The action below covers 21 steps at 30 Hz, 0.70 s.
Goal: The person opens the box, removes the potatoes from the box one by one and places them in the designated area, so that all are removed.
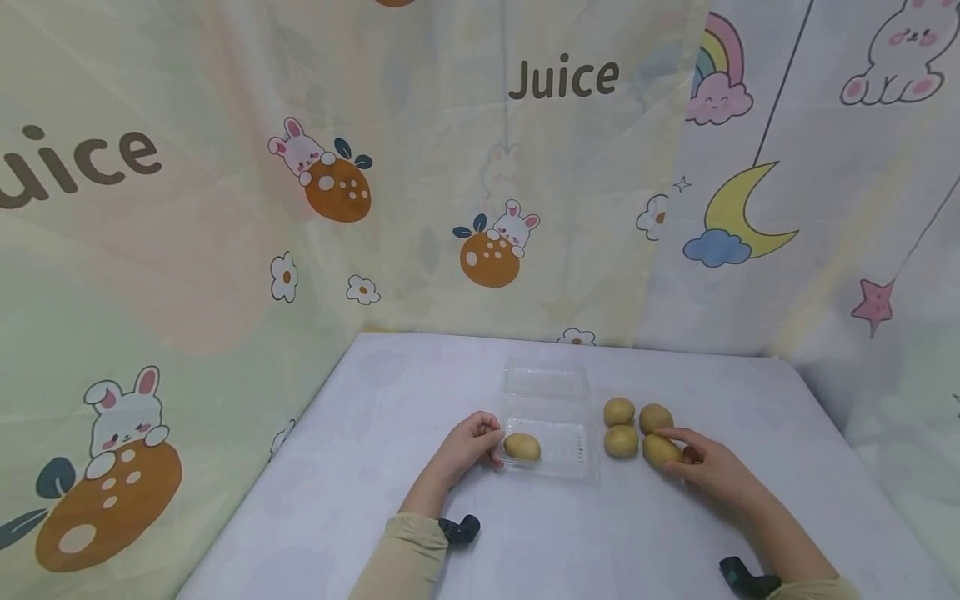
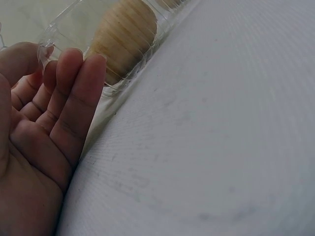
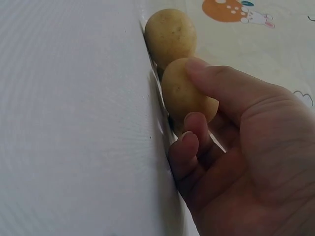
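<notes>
A clear plastic clamshell box (image 1: 557, 467) lies with its lid (image 1: 546, 379) folded back on the white table. One potato (image 1: 522, 447) sits inside, at the left of the base; the left wrist view shows this potato (image 2: 129, 37) through the clear wall. My left hand (image 1: 471, 442) pinches the box's left rim between thumb and fingers. Right of the box, several potatoes (image 1: 621, 442) stand in a close group. My right hand (image 1: 708, 467) holds the near right potato (image 1: 660, 451) of that group, thumb on one side and fingers on the other, as the right wrist view also shows.
The white cloth-covered table (image 1: 337, 467) meets printed curtains (image 1: 420, 167) at its back and sides. A black wrist device (image 1: 460, 530) is on the left forearm, and another wrist device (image 1: 748, 578) on the right.
</notes>
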Motion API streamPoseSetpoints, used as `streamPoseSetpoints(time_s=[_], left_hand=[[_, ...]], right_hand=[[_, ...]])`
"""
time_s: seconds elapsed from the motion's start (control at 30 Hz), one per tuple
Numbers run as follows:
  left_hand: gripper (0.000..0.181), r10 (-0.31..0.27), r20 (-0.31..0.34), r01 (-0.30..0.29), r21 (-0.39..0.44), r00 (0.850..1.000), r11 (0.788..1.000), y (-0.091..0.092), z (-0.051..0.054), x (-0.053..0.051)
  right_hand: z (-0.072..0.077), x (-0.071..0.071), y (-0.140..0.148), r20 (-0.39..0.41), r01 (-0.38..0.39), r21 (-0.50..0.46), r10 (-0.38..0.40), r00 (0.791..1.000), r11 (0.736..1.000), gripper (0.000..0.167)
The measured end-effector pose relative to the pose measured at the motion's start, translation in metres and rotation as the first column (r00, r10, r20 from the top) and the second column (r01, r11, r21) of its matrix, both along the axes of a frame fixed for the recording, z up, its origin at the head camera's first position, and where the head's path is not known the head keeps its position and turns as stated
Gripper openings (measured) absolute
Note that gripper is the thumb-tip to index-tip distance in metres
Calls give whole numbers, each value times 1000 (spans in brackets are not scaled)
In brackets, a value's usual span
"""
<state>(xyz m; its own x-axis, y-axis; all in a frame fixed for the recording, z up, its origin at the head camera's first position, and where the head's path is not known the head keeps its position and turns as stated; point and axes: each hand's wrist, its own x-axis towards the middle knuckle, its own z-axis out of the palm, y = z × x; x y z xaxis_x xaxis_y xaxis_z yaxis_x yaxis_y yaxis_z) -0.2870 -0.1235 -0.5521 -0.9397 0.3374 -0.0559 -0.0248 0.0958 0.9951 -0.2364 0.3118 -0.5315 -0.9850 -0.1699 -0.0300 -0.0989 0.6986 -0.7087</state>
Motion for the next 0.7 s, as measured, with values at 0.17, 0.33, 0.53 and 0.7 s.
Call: streamPoseSetpoints(time_s=[0.17,0.33,0.53,0.7], left_hand=[[19,-6,-6,6,3,1000,1000,0,0,1],[18,-8,-7,8,3,1000,1000,0,-1,0],[20,-13,-5,13,3,1000,1000,0,0,1],[22,-15,2,15,5,1000,1000,1,0,1]], right_hand=[[-1,0,1,-27,-21,-6,21,999,1000,54],[-1,2,0,-33,-22,-16,21,999,1000,54],[-2,2,1,-45,-26,-23,25,999,999,54],[-2,3,2,-39,-21,-31,19,999,999,55]])
